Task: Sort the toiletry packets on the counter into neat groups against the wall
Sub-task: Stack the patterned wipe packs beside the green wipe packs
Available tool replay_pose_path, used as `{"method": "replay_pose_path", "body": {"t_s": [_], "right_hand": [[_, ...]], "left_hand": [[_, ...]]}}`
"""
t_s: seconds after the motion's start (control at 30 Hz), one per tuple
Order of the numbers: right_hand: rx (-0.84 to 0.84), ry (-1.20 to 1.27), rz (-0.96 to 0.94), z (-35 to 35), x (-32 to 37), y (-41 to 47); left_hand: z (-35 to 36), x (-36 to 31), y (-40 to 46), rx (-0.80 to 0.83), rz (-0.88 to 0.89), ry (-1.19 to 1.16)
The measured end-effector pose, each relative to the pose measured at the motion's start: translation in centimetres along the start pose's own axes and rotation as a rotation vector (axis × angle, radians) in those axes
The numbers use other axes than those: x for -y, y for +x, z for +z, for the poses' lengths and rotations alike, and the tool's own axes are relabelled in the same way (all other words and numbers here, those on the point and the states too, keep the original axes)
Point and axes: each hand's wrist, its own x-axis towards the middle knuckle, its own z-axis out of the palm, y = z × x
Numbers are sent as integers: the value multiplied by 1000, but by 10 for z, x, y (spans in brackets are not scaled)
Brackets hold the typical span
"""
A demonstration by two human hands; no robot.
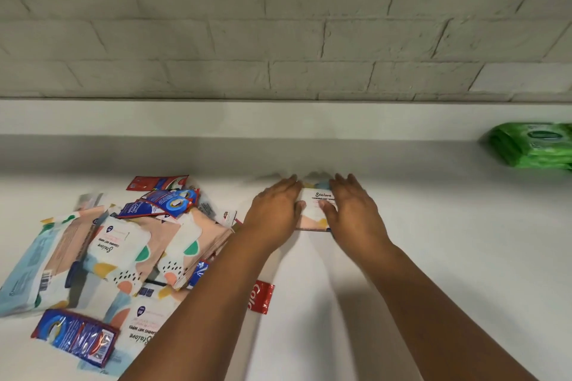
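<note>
- A Stalove wet-wipes packet [315, 207] lies flat on the white counter [433, 241], near the back ledge.
- The left hand [274, 210] and right hand [353, 210] clasp its two sides, thumbs on top.
- To the left lies a jumbled pile of packets [123, 244]; a red sachet [261, 297] sits nearer.
- Green wipes packs [532, 145] are stacked far right, against the ledge.
</note>
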Motion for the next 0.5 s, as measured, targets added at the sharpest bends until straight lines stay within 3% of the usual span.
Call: {"method": "replay_pose_path", "body": {"t_s": [0.13,0.5], "right_hand": [[141,-126,41,11,-15,-7],[230,-200,48,0,-33,-16]], "left_hand": [[3,7,-6,91,-10,-27],[0,4,-6,236,2,-160]]}}
